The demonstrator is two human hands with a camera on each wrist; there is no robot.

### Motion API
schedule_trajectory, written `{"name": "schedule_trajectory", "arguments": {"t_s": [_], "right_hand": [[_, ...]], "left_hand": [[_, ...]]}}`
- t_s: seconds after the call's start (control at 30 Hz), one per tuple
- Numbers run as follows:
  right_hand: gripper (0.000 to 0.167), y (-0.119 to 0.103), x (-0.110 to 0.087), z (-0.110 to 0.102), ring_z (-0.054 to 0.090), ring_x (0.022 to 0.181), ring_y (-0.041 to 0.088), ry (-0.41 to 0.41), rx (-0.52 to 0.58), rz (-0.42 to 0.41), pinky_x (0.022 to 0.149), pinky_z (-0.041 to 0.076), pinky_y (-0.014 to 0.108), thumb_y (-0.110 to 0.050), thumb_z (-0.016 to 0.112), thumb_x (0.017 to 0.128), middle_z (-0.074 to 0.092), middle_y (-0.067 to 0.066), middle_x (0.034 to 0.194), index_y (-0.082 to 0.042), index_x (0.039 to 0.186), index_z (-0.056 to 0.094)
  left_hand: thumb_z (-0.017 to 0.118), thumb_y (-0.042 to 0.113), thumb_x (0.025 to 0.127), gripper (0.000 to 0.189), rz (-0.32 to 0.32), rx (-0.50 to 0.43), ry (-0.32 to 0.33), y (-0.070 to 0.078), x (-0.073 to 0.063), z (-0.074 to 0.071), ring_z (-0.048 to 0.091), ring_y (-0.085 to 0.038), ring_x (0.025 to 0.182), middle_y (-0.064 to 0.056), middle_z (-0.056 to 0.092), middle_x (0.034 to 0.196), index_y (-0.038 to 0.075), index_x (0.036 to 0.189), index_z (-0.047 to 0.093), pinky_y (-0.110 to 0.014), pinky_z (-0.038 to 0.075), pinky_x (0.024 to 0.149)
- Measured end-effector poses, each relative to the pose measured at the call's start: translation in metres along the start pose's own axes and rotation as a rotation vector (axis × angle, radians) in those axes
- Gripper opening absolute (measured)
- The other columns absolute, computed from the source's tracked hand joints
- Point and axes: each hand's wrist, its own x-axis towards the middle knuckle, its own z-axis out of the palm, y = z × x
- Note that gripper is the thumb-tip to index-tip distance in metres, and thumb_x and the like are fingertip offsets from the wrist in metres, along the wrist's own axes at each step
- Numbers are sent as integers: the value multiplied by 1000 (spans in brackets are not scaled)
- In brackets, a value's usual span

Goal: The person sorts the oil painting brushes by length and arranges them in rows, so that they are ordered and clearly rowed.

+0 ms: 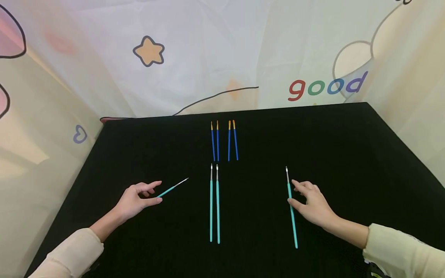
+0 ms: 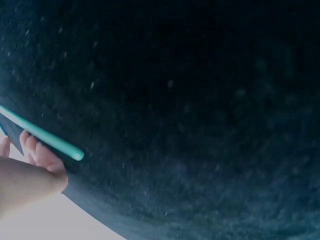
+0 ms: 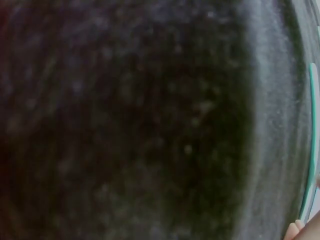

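Observation:
In the head view, my left hand (image 1: 133,200) holds a turquoise paintbrush (image 1: 167,191) by the thumb, its bristle end pointing up and to the right; the fingers hide part of the handle. The handle's rounded end (image 2: 75,153) shows beyond the fingers in the left wrist view. On the right, my right hand (image 1: 313,202) grips another turquoise paintbrush (image 1: 293,226), the thumb across its handle and the index fingertip beside it. That brush's handle (image 3: 313,120) runs along the edge of the right wrist view. Two more turquoise paintbrushes (image 1: 211,208) lie parallel between the hands.
Several shorter blue paintbrushes (image 1: 218,143) with orange bristles lie in a row farther back, above the turquoise pair. All lie on a black-covered table (image 1: 257,231). A printed curtain (image 1: 222,46) hangs behind and at both sides.

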Motion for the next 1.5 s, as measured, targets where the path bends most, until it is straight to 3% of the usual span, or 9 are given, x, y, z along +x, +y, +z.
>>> {"name": "schedule_trajectory", "arguments": {"t_s": [0.2,0.47,0.63,0.83,1.13,1.33,1.5], "right_hand": [[69,1,0,4,39,95,28,12,-42,-28,69,37,33,-27,71,79,47,18,112,8,130,41],[52,1,-2,2,40,98,30,16,-22,-59,72,38,37,-11,67,80,47,16,112,6,126,48],[51,3,-4,2,41,97,29,34,-24,-66,71,37,36,-12,67,82,47,15,111,5,126,49],[55,6,-4,8,38,94,29,88,-64,-95,71,36,35,-19,70,81,45,15,106,9,124,50],[38,10,-7,19,34,86,21,239,-40,-200,67,31,31,3,64,80,45,8,95,10,116,56],[37,12,-8,20,34,85,19,263,-31,-212,66,30,30,3,65,79,46,8,95,10,115,57],[36,13,-8,21,35,83,18,292,-39,-222,64,30,28,4,67,78,47,6,94,9,113,59]], "left_hand": [[73,21,77,45,5,48,21,0,0,7,43,-21,86,-7,53,96,7,118,61,-30,36,68],[74,16,76,40,34,82,12,-1,0,10,38,-18,77,-4,45,85,5,112,65,-26,34,61],[74,17,76,37,32,81,4,-3,1,10,37,-18,77,-4,42,83,6,111,66,-26,34,61],[73,17,77,35,8,63,11,-2,1,11,37,-19,78,-5,40,83,6,110,67,-27,34,61],[72,15,78,33,13,53,13,0,1,13,36,-19,78,-5,39,83,5,109,67,-27,34,62],[71,15,79,32,4,48,19,2,0,12,37,-19,79,-6,40,85,5,109,67,-27,34,62],[72,16,79,28,-4,83,65,4,0,14,39,-19,78,-5,45,85,6,105,69,-28,34,62]]}}
